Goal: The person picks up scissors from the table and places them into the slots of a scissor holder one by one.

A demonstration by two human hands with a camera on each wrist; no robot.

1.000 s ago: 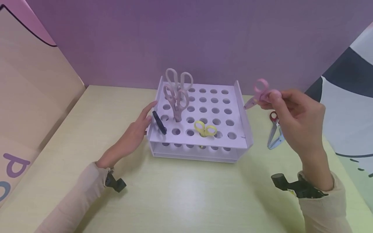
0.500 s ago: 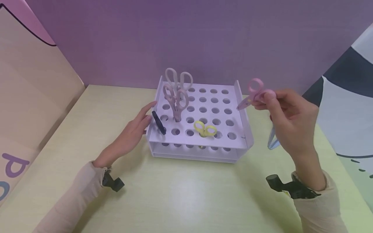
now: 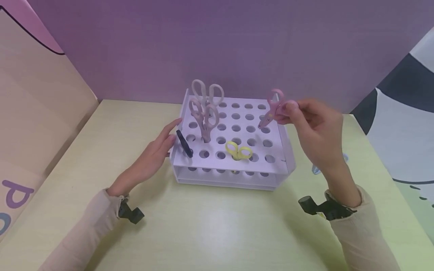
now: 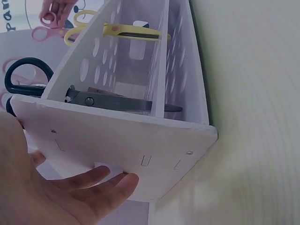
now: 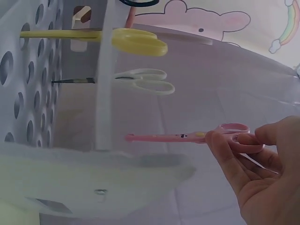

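Note:
My right hand (image 3: 320,131) pinches a pair of pink scissors (image 3: 270,114) by one handle loop, over the right part of a white holed rack (image 3: 212,162). Their blades slant down and left; in the right wrist view the pink scissors (image 5: 187,138) look closed, tip apart from the holes. My left hand (image 3: 149,162) lies against the rack's left side panel (image 4: 108,136), fingertips near its slot. Standing in holes are black-handled scissors (image 3: 184,143), yellow scissors (image 3: 238,155), dusty pink scissors (image 3: 205,131) and, at the back, white scissors (image 5: 123,77).
On the table (image 3: 217,226), right of the rack, lies a light blue scissors tip (image 3: 316,170), largely hidden by my right arm. A purple wall (image 3: 237,45) stands close behind the rack. The rack's side panels rise above its holed top.
My right hand has carried the pink scissors left, from beside the rack to above its right-hand holes. The red-handled scissors on the table are now hidden behind it. My left hand stays put.

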